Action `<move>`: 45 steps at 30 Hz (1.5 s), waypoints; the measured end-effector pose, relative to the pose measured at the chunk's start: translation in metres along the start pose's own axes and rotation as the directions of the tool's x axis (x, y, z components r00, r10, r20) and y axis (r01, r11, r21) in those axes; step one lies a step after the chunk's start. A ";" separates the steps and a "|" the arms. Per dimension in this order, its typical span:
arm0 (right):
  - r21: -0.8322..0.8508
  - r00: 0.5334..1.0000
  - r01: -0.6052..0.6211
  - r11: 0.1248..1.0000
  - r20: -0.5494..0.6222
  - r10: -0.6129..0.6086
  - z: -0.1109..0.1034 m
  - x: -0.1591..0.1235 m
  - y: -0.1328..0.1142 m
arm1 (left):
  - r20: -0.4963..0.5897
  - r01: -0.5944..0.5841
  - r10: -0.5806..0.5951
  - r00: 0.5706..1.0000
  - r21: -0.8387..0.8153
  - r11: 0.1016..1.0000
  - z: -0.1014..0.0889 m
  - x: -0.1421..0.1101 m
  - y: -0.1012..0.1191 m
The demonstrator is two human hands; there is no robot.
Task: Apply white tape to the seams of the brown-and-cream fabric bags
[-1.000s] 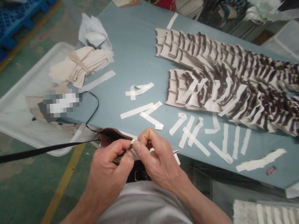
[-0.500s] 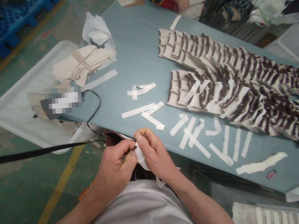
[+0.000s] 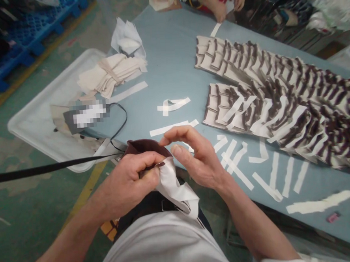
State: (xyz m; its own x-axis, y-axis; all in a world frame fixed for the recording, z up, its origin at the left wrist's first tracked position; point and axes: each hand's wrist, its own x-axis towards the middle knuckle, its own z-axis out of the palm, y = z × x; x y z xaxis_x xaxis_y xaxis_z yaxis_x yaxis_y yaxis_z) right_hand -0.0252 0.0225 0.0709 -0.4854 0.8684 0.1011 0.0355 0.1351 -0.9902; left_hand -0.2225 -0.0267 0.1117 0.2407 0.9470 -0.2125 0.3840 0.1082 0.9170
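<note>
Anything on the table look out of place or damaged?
No clear spill or damage. The white strips look untidy: several cross at odd angles, and some lie over the nearer row of brown-edged pieces. A cream strip looks odd too, its edges wavy where most others look straight.

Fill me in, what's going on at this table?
The person's left hand pinches a brown and white piece at the near edge of the table. The right hand is beside it, thumb and forefinger apart; whether it touches the piece is unclear. Pale strips lie scattered on the table, near rows of overlapping cream and brown pieces. Another person's hands are at the far edge.
</note>
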 end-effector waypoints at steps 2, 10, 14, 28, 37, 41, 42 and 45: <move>-0.047 0.986 0.098 0.994 0.137 -0.091 -0.005 0.003 -0.007 | -0.018 -0.032 0.032 0.999 0.020 0.999 -0.002 -0.002 0.001; -0.365 0.899 0.361 0.858 0.381 -0.216 -0.007 0.021 -0.021 | -0.031 -0.001 0.004 0.999 0.092 0.996 -0.012 -0.023 0.007; -0.339 0.850 0.422 0.841 0.470 -0.237 -0.003 0.024 -0.028 | -0.093 0.024 -0.012 0.996 0.131 0.991 -0.012 -0.034 0.008; 0.056 0.825 -0.143 0.988 0.559 0.088 0.007 0.022 -0.039 | -0.209 -0.236 0.320 0.924 0.348 0.907 -0.008 -0.050 -0.003; 0.433 0.769 -0.598 0.674 0.548 0.330 0.029 -0.015 -0.013 | -0.201 -0.373 0.445 0.873 0.315 0.873 0.018 -0.056 -0.039; 0.530 0.807 -0.583 0.616 0.462 0.367 0.043 -0.028 -0.009 | -0.216 -0.428 0.516 0.829 0.351 0.833 0.020 -0.058 -0.051; 0.533 0.813 -0.578 0.618 0.443 0.378 0.046 -0.031 -0.009 | -0.212 -0.425 0.514 0.831 0.353 0.834 0.020 -0.058 -0.051; 0.515 0.834 -0.549 0.659 0.393 0.388 0.045 -0.039 -0.011 | -0.203 -0.439 0.512 0.835 0.317 0.841 0.022 -0.055 -0.045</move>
State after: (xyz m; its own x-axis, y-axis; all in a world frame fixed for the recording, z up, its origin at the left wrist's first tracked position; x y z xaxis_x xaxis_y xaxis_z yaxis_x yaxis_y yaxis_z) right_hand -0.0465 -0.0341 0.0739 -0.7340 0.5891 -0.3381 -0.1595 -0.6333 -0.7573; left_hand -0.2331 -0.0901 0.0750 0.2166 0.9072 0.3607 0.4998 -0.4204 0.7573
